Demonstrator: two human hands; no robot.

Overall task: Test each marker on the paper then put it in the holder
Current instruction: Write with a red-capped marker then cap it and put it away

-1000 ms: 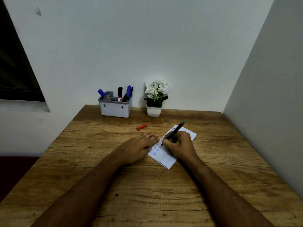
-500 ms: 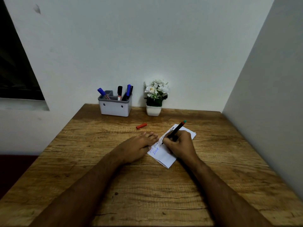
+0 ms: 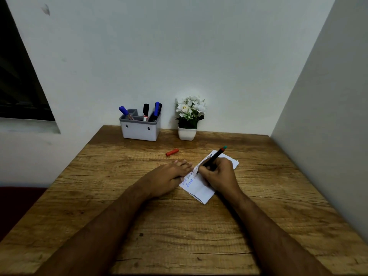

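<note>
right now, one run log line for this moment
step: testing marker | right hand: writing on paper | left hand: pressing paper | holder: four markers

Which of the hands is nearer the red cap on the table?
Left. The left hand lies flat just in front of the red cap, fingertips close. The right hand, gripping the marker, is farther right.

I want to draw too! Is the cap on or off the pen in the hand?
Off. The marker's bare tip touches the paper as the right hand writes.
</note>
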